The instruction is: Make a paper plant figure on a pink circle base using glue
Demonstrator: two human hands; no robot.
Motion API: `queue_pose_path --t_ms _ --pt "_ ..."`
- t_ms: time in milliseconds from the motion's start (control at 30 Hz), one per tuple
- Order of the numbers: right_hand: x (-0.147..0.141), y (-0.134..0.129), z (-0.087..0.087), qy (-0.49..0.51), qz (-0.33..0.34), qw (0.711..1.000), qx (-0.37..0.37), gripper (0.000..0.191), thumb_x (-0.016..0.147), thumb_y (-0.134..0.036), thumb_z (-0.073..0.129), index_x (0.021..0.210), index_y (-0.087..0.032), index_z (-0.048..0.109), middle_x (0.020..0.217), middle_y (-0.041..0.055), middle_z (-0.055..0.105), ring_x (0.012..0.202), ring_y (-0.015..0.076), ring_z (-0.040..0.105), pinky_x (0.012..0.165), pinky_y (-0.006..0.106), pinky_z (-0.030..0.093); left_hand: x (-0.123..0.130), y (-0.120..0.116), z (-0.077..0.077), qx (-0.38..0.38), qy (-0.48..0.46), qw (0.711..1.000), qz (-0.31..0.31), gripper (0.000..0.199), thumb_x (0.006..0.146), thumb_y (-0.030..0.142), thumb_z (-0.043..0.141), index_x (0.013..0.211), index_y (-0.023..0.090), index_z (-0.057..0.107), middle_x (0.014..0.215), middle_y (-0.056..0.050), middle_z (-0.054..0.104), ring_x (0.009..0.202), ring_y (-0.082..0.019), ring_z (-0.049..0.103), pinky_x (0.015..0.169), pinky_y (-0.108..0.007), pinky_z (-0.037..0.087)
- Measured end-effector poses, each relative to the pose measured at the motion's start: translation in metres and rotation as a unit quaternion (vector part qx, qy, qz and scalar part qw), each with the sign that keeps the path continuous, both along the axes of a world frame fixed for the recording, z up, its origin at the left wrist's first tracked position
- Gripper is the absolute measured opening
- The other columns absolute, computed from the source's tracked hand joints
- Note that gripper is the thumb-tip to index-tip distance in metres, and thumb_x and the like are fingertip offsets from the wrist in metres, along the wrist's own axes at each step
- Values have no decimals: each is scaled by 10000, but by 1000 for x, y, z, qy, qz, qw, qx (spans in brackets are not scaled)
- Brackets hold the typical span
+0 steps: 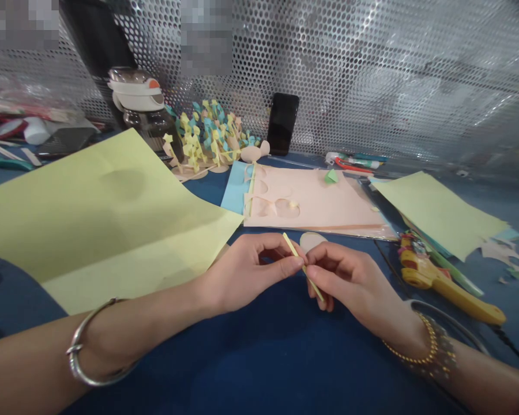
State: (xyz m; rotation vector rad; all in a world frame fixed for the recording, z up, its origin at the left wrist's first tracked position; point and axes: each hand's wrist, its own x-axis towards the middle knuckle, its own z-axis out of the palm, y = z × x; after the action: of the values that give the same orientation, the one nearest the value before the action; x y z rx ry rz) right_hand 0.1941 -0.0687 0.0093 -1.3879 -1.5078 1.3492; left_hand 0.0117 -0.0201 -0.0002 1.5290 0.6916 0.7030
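Note:
My left hand [246,274] and my right hand [350,282] meet above the blue mat [259,357], and both pinch a thin yellow-green paper strip [303,268] between finger and thumb. Just beyond my fingertips lies a pale oval paper cutout [311,241], partly hidden by my right hand. A large yellow-green paper sheet [104,219] spreads out to the left of my left hand, its corner close to my wrist. Ahead of my hands lies a peach paper sheet [315,199] with curved cutouts and paper strips on it.
Small yellow and teal paper stars on sticks [207,138] stand at the back, near a black phone [282,124] and a glass bottle [149,118]. On the right are a torn yellow-green sheet [436,213] and a yellow corded tool [441,282]. Perforated metal [372,69] rises behind.

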Motion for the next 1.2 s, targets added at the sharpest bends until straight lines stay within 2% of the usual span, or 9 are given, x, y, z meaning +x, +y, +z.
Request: queue_pose_path --t_ms 233,467,733,1100,1200 --pt "-1 1 -1 9 3 1000 0 110 860 -275 560 809 -180 577 597 -34 575 451 60 507 442 192 429 0 0 -1 -1 4 1000 -2 141 861 270 602 792 153 640 860 -7 672 771 -110 594 710 -220 461" --pt "1 0 1 27 15 999 10 193 891 -321 525 779 -175 582 592 -23 584 450 60 504 444 195 432 -1 -1 -1 0 9 1000 -2 153 861 294 595 803 160 641 865 -16 677 743 -117 593 682 -234 469" --pt "0 2 -1 11 3 1000 0 140 862 -294 562 791 -177 589 591 -26 582 450 61 511 441 192 435 0 0 0 9 17 1000 3 155 853 293 596 791 158 639 868 -25 685 742 -127 601 678 -246 475" --pt "1 2 -1 4 4 1000 -6 76 848 -249 566 830 -180 592 609 -31 591 446 55 512 432 179 427 0 3 1 -16 19 1000 5 184 860 300 595 755 151 616 820 -13 648 702 -106 566 655 -228 471" --pt "2 3 -1 5 11 1000 0 156 889 -296 519 839 -174 603 607 -20 599 444 60 519 426 183 429 0 3 0 -23 21 999 15 213 859 331 592 747 150 605 809 -16 634 710 -112 571 651 -235 483"
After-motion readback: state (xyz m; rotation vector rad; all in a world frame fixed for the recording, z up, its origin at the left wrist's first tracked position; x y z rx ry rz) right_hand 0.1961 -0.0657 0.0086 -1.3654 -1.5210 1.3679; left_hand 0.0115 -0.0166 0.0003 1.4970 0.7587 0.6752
